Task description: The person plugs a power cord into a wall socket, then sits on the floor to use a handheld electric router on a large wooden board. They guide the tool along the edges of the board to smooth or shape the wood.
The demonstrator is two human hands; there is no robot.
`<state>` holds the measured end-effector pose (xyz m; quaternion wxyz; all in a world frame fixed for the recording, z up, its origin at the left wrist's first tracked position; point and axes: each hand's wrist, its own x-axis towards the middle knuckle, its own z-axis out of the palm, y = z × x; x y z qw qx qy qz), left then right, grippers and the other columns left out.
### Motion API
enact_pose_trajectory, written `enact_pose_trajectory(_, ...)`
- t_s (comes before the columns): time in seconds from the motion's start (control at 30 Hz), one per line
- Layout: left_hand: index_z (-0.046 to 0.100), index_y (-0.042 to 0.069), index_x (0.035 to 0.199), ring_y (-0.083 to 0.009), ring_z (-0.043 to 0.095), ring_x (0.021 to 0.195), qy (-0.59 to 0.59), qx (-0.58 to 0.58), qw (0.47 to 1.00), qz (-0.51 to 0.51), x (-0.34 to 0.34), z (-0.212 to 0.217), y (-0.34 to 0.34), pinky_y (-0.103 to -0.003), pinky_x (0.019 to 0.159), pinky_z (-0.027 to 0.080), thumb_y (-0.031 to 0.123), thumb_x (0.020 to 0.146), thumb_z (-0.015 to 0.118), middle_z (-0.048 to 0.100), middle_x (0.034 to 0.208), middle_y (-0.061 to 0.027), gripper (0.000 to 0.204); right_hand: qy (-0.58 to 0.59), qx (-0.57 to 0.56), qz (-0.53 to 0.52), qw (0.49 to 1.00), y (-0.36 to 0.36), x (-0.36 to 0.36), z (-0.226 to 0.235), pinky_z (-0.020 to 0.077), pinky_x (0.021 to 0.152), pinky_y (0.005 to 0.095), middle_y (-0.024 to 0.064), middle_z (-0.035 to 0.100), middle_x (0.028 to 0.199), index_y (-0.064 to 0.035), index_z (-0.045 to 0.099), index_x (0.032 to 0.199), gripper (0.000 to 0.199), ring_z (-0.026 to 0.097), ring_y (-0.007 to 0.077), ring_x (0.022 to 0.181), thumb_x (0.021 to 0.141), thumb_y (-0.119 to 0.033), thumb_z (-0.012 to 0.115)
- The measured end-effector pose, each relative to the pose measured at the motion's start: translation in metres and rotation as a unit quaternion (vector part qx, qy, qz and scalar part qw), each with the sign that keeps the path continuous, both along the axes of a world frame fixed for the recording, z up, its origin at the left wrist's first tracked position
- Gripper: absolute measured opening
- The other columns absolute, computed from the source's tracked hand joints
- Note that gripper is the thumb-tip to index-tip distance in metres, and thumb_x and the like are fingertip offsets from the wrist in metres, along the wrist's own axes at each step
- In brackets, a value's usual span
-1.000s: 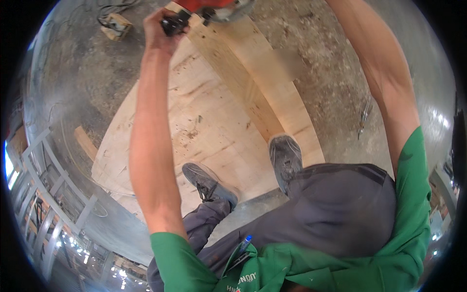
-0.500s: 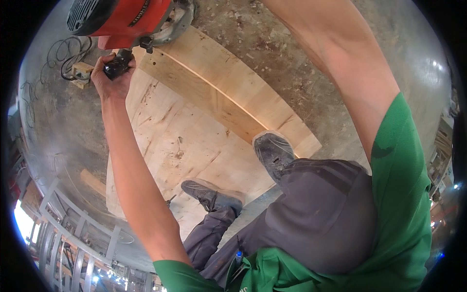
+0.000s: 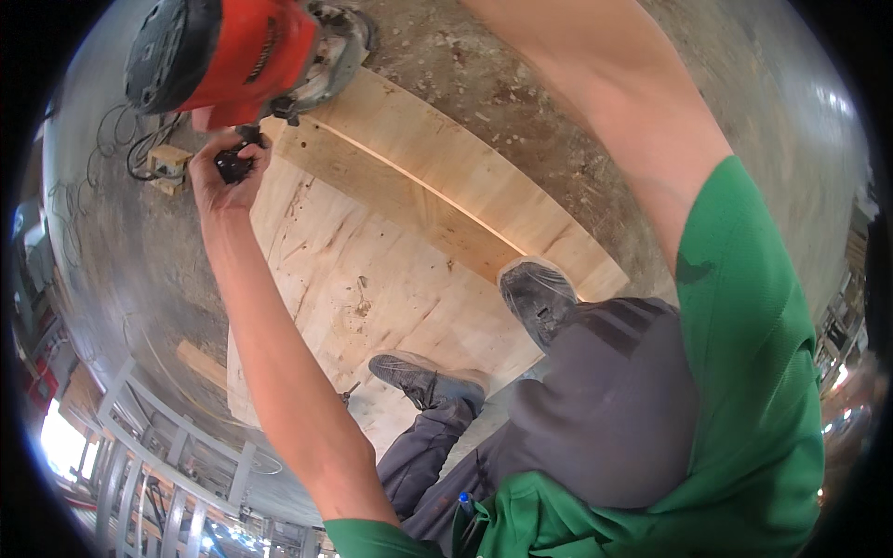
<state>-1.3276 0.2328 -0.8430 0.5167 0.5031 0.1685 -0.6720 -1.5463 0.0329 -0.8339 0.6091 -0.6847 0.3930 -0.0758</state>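
Red-orange plastic power saw with a black rear cap and grey metal guard (image 3: 237, 58), top left of view, held up off the wood, body tilted, black cap end toward the left, metal guard end toward the right. Vent slots visible on the red housing. Small black knob-like part (image 3: 233, 166) sits just below the saw body, clasped in the left hand (image 3: 226, 175), fingers curled round it. Saw hangs over the far corner of the pale plywood sheet (image 3: 363, 279) lying flat on the concrete floor; sheet is scuffed with dark marks. A long pale wooden plank (image 3: 465, 191) lies flat along the sheet's far edge, touching it, running diagonally from under the saw toward the right.
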Motion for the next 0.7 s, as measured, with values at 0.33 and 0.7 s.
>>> enact_pose_trajectory(0.33, 0.045, -0.006, 0.094, -0.0312, 0.044, 0.094, 0.063, 0.037, 0.997, 0.010, 0.009, 0.002, -0.003, -0.025, 0.051, 0.040, -0.008, 0.072, 0.045, 0.044, 0.100, -0.0209, 0.022, -0.016, -0.012, -0.002, 1.000, 0.002, -0.002, -0.003, 0.0257, 0.030, 0.0305, 0.0034, 0.044, 0.046, -0.0093, 0.055, 0.063, 0.022, 0.037, 0.0137, 0.032, 0.079, -0.024, 0.054)
enact_pose_trajectory(0.7, 0.043, -0.006, 0.091, -0.0305, 0.046, 0.090, 0.020, -0.033, 0.999, -0.010, 0.008, -0.003, 0.004, -0.027, 0.053, 0.041, -0.004, 0.073, 0.047, 0.046, 0.095, -0.0198, 0.018, -0.005, -0.027, 0.001, 1.000, 0.008, -0.005, 0.008, 0.0268, 0.028, 0.0296, 0.0027, 0.045, 0.047, -0.0092, 0.057, 0.066, 0.023, 0.037, 0.0128, 0.031, 0.083, -0.024, 0.051)
